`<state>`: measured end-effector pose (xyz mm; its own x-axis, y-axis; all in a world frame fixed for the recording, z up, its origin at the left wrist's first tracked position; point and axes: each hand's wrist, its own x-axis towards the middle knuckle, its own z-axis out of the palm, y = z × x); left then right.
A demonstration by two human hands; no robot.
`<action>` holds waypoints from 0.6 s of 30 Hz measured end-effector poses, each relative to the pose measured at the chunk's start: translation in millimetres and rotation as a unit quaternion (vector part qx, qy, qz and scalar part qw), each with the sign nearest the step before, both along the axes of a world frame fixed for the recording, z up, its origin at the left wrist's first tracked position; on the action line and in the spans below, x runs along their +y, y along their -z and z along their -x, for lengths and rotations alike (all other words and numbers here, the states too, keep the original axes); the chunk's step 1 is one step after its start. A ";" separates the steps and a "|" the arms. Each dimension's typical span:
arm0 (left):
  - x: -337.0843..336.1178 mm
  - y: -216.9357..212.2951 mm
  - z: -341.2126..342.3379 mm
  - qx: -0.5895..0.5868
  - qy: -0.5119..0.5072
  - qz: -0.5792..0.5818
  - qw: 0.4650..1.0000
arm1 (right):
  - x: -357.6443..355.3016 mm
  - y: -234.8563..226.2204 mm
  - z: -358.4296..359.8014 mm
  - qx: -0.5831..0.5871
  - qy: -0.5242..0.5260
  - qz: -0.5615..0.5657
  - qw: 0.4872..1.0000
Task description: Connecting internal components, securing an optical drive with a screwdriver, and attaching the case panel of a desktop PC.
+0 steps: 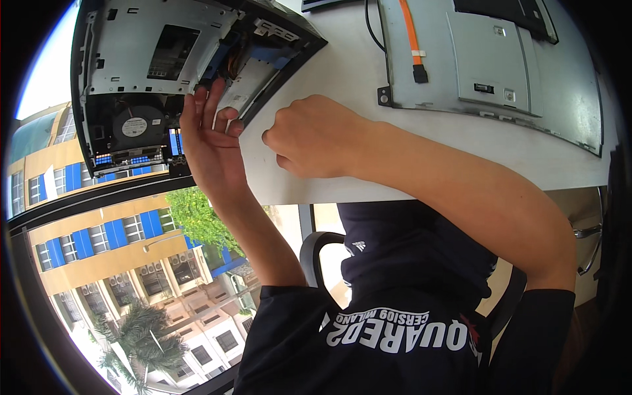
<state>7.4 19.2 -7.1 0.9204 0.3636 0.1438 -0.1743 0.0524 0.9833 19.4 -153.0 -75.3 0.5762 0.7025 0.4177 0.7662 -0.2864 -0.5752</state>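
Observation:
At the upper left an open desktop computer case [141,52] stands on the table, its metal frame and insides showing. My left hand [214,128] is at the case's near right side. Its palm is turned up, its fingers are apart and partly bent, and the fingertips reach the opening by the cables [234,62]. I see nothing held in it. A black fan [136,125] with a pale round label sits inside the case, left of that hand. To the right, my right hand [319,138] is closed over the table, fingers curled under; whatever they may hold is hidden.
On the white table [296,191], a grey metal side panel [428,95] lies at the upper right. An orange cable [411,33] with a black connector rests on it, and a black part [513,14] lies at its far edge. A window [131,263] is on the left, a chair [316,250] below.

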 end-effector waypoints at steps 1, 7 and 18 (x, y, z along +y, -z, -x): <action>3.2 -0.7 -1.1 0.015 0.004 -0.014 1.000 | 0.2 -0.6 -0.5 -0.002 -0.001 0.005 1.000; -4.6 4.1 -6.1 0.020 0.084 0.069 0.994 | 0.7 1.8 1.0 -0.006 0.001 -0.011 1.000; -21.1 -0.4 -27.8 -0.014 0.108 0.086 0.990 | 2.0 1.3 0.2 0.006 -0.005 -0.002 1.000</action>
<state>35.1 -1.9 -6.7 0.9758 0.1806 0.1229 -0.1675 0.2579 0.9515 19.2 -150.9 -76.6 0.5744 0.7061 0.4140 0.7621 -0.2767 -0.5854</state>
